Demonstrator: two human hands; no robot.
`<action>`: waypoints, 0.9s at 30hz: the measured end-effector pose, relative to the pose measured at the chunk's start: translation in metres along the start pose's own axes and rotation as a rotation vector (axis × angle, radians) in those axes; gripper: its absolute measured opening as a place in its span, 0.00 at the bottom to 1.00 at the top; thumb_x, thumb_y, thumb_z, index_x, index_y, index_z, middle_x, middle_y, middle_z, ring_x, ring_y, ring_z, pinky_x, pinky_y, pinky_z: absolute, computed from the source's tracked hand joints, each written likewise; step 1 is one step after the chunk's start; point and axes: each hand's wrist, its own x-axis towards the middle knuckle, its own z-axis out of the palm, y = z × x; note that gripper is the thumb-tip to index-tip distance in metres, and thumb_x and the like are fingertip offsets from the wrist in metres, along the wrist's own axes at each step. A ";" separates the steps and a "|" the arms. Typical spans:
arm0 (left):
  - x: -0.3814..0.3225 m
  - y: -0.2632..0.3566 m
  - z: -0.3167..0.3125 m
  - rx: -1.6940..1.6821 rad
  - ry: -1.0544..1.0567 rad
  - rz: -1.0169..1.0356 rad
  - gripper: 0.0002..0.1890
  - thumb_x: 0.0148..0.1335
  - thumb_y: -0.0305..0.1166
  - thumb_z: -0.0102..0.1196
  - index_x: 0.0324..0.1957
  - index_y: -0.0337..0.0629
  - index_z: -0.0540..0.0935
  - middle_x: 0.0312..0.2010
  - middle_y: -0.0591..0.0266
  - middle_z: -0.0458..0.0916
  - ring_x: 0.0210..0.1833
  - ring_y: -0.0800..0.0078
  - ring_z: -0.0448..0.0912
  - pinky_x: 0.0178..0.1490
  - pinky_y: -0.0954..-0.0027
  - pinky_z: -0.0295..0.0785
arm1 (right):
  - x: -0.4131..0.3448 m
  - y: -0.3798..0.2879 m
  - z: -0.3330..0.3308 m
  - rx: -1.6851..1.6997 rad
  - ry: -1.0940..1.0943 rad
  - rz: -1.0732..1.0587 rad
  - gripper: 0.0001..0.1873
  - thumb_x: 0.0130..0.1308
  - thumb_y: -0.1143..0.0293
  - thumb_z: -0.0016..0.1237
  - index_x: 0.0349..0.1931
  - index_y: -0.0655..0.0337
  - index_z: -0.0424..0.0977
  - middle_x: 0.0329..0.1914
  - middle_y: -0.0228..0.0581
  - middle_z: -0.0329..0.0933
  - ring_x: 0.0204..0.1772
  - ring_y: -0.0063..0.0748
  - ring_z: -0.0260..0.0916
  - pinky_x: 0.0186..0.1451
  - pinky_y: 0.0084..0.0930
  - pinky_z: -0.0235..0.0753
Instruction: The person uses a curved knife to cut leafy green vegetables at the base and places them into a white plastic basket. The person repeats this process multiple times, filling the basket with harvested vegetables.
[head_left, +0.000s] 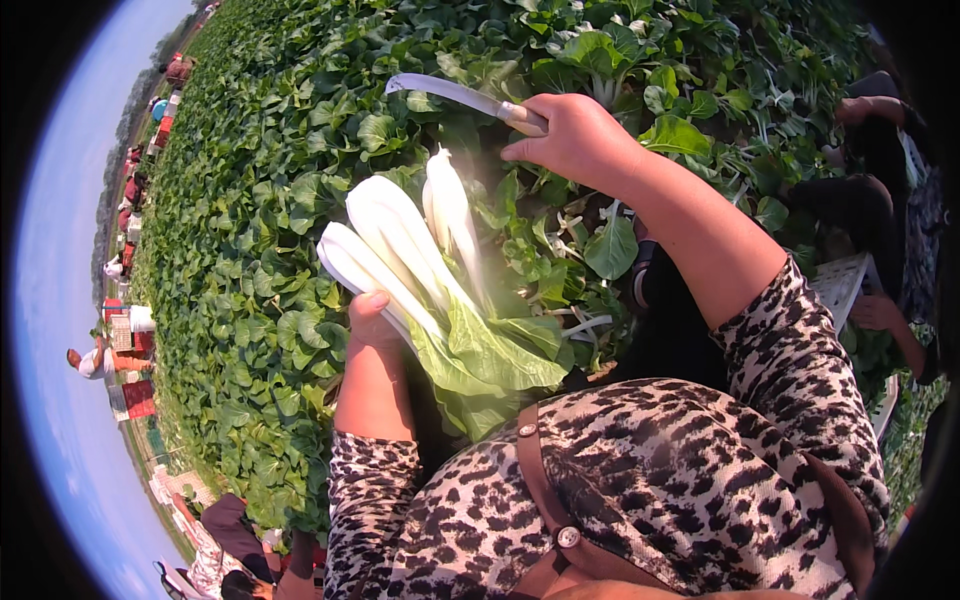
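My left hand (371, 319) grips several heads of bok choy (397, 247) with thick white stalks. Their stem ends point away from me, and the pale green leaves (487, 360) hang towards my body. The thumb lies over one white stalk; the other fingers are hidden beneath. Further out and to the right, my right hand (574, 139) is closed around the wooden handle (523, 118) of a curved harvesting knife. Its steel blade (442, 88) points left above the growing plants, apart from the held bunch.
Dense leafy bok choy rows (247, 225) fill the field ahead and left. Cut leaves and stalks (585, 322) litter the ground near my knees. At right, another person's hand (874, 309) is beside a white plastic crate (840, 289). More people and crates (139, 397) line the far left.
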 end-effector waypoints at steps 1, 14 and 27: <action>0.000 -0.001 0.003 0.026 0.006 -0.043 0.51 0.38 0.43 0.65 0.68 0.38 0.62 0.58 0.47 0.74 0.58 0.53 0.76 0.63 0.55 0.73 | -0.009 -0.008 0.016 0.200 -0.002 0.017 0.26 0.52 0.52 0.68 0.42 0.63 0.79 0.30 0.41 0.78 0.34 0.34 0.75 0.40 0.31 0.75; -0.014 -0.003 0.000 0.044 0.048 -0.058 0.47 0.37 0.46 0.65 0.62 0.33 0.68 0.51 0.45 0.78 0.48 0.51 0.80 0.53 0.57 0.78 | -0.022 -0.014 0.022 0.631 -0.512 0.115 0.21 0.51 0.68 0.60 0.45 0.67 0.73 0.27 0.34 0.74 0.25 0.23 0.69 0.27 0.22 0.70; -0.022 0.008 0.003 -0.079 -0.081 -0.026 0.57 0.36 0.60 0.71 0.62 0.28 0.65 0.43 0.40 0.80 0.42 0.54 0.82 0.47 0.58 0.82 | -0.032 0.002 0.037 -0.046 0.359 -0.576 0.16 0.63 0.62 0.56 0.46 0.60 0.72 0.38 0.42 0.73 0.40 0.48 0.75 0.40 0.39 0.75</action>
